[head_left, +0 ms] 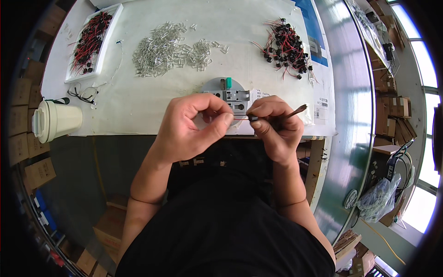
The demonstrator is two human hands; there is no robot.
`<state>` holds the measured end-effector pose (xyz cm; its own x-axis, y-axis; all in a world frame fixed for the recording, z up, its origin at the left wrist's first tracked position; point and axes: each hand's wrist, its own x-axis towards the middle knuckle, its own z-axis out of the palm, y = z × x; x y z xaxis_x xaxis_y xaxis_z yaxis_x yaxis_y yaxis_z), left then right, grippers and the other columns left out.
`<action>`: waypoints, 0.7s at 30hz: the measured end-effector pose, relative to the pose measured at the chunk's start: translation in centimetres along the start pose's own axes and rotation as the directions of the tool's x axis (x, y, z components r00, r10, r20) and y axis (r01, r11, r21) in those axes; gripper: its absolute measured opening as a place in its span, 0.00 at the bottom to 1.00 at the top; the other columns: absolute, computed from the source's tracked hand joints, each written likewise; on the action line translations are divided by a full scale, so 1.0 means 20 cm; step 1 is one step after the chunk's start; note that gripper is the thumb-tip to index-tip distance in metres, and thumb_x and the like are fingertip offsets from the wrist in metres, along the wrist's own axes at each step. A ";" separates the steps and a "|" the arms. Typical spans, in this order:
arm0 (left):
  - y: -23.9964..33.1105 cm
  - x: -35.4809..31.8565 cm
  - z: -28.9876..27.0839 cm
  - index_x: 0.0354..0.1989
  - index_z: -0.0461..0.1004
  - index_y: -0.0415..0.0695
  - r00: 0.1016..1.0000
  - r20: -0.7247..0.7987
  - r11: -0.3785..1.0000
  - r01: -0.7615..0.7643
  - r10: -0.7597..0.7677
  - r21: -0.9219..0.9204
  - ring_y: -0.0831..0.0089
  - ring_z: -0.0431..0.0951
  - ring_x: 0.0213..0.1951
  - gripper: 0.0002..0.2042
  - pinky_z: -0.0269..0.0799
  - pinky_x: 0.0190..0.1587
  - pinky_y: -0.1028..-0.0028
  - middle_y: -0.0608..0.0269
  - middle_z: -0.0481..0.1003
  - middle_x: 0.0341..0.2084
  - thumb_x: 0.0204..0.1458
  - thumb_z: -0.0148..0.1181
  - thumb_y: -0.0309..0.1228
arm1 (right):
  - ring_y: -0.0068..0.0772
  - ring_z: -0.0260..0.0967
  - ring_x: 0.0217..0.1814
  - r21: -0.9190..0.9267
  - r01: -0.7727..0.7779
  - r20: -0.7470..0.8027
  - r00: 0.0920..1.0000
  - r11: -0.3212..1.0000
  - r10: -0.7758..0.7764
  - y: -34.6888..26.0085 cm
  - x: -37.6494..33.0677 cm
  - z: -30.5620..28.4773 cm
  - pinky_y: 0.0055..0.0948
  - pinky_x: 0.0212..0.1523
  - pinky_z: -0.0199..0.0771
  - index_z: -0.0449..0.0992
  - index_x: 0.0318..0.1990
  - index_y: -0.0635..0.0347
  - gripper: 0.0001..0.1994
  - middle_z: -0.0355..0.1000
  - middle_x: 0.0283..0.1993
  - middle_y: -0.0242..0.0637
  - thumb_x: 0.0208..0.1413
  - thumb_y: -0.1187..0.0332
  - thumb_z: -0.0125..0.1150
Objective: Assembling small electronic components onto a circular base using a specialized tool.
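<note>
My left hand [196, 122] is closed, thumb and forefinger pinching the end of a thin red wire [239, 119]. That wire runs to a small black round part [253, 118], pinched between the thumb and forefinger of my right hand [279, 127]. A slender dark tool [295, 112] with a brownish tip also lies in my right hand and sticks out to the right; its kind is unclear. Just beyond my hands stands a grey fixture [236, 95] with a green block [229, 82] on a round base, partly hidden by my fingers.
Clear U-shaped pieces [159, 51] are heaped at the table's middle. Black parts with red wires lie in a pile [287, 46] at right and in a white tray [98, 69] at far left. Eyeglasses [87, 94] and a cream lidded container [62, 121] are at left.
</note>
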<state>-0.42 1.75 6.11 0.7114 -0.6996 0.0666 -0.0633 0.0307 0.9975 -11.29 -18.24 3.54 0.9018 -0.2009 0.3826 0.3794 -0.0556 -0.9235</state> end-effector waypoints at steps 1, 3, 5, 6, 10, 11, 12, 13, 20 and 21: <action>-0.01 0.00 -0.01 0.36 0.82 0.35 1.000 0.002 1.000 0.000 0.000 0.000 0.85 0.73 0.31 0.06 0.72 0.36 0.78 0.69 0.80 0.28 0.61 0.68 0.27 | 0.30 0.76 0.45 0.027 -0.032 -0.018 0.999 0.999 0.032 0.00 -0.01 0.00 0.25 0.45 0.77 0.79 0.46 0.70 0.09 0.78 0.47 0.45 0.59 0.83 0.71; -0.03 -0.02 -0.02 0.36 0.82 0.36 1.000 -0.014 0.999 0.017 -0.018 -0.028 0.83 0.76 0.32 0.05 0.72 0.37 0.77 0.68 0.81 0.27 0.60 0.69 0.26 | 0.29 0.75 0.45 0.058 -0.063 -0.032 0.997 0.996 0.065 0.00 -0.01 -0.01 0.24 0.45 0.77 0.79 0.46 0.70 0.10 0.78 0.48 0.45 0.59 0.83 0.71; -0.03 -0.01 -0.02 0.36 0.82 0.37 0.999 -0.022 0.999 0.027 -0.027 -0.042 0.81 0.77 0.32 0.05 0.73 0.38 0.76 0.67 0.81 0.27 0.59 0.69 0.26 | 0.27 0.75 0.46 -0.010 -0.017 0.008 1.000 1.000 0.017 0.03 0.00 -0.02 0.22 0.44 0.75 0.78 0.47 0.70 0.10 0.77 0.49 0.45 0.59 0.83 0.71; -0.03 -0.01 -0.01 0.36 0.83 0.38 0.996 -0.058 0.994 -0.068 0.073 0.080 0.78 0.78 0.32 0.04 0.73 0.38 0.75 0.66 0.81 0.27 0.58 0.70 0.26 | 0.26 0.74 0.46 -0.043 0.007 0.029 1.000 0.999 -0.006 0.03 0.01 -0.02 0.21 0.43 0.75 0.78 0.48 0.70 0.11 0.77 0.49 0.45 0.60 0.83 0.71; 0.01 0.02 0.03 0.38 0.83 0.40 0.931 -0.083 0.856 -0.289 0.356 0.429 0.72 0.80 0.33 0.06 0.75 0.40 0.72 0.63 0.81 0.28 0.55 0.73 0.25 | 0.24 0.74 0.46 -0.012 -0.099 0.008 0.995 0.995 0.099 0.02 0.00 -0.02 0.19 0.42 0.73 0.78 0.49 0.69 0.11 0.77 0.49 0.44 0.60 0.82 0.71; 0.03 0.02 0.04 0.40 0.84 0.41 0.901 -0.064 0.781 -0.335 0.429 0.527 0.71 0.80 0.33 0.07 0.75 0.41 0.72 0.62 0.82 0.30 0.54 0.74 0.24 | 0.24 0.74 0.46 -0.012 -0.100 0.009 0.995 0.995 0.100 0.02 0.00 -0.01 0.19 0.42 0.73 0.78 0.49 0.69 0.11 0.77 0.49 0.44 0.60 0.82 0.71; 0.04 0.02 0.04 0.42 0.84 0.41 0.867 -0.036 0.693 -0.372 0.497 0.618 0.70 0.80 0.34 0.10 0.76 0.42 0.71 0.61 0.82 0.31 0.53 0.75 0.23 | 0.23 0.74 0.46 -0.003 -0.116 -0.005 0.993 0.993 0.116 0.01 -0.01 -0.01 0.18 0.42 0.73 0.78 0.49 0.69 0.11 0.77 0.49 0.43 0.60 0.82 0.71; 0.02 0.02 0.04 0.42 0.84 0.41 0.867 -0.037 0.694 -0.371 0.497 0.617 0.70 0.80 0.34 0.10 0.76 0.42 0.71 0.61 0.82 0.31 0.53 0.75 0.23 | 0.23 0.74 0.46 0.005 -0.131 -0.020 0.991 0.991 0.131 0.01 -0.01 0.00 0.17 0.42 0.72 0.78 0.49 0.68 0.11 0.77 0.49 0.42 0.60 0.82 0.71; -0.09 -0.01 0.06 0.38 0.84 0.37 0.942 -0.092 0.907 -0.282 0.324 0.312 0.72 0.81 0.32 0.04 0.76 0.40 0.72 0.59 0.83 0.30 0.55 0.73 0.21 | 0.23 0.74 0.40 0.061 -0.223 -0.071 0.971 0.973 0.227 0.00 -0.03 0.03 0.23 0.41 0.73 0.81 0.46 0.65 0.11 0.81 0.44 0.35 0.58 0.79 0.74; -0.09 -0.01 0.06 0.38 0.84 0.37 0.942 -0.092 0.908 -0.281 0.323 0.312 0.72 0.81 0.32 0.04 0.76 0.40 0.72 0.59 0.83 0.30 0.55 0.73 0.21 | 0.22 0.74 0.40 0.004 -0.192 -0.047 0.980 0.981 0.192 -0.01 -0.02 0.02 0.23 0.40 0.73 0.81 0.47 0.65 0.11 0.81 0.44 0.34 0.59 0.79 0.74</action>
<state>-1.35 1.01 4.37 0.7140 -0.5833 0.3872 -0.4755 0.0019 0.8797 -11.59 -17.72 3.51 0.9470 -0.2537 0.1969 0.2005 -0.0118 -0.9796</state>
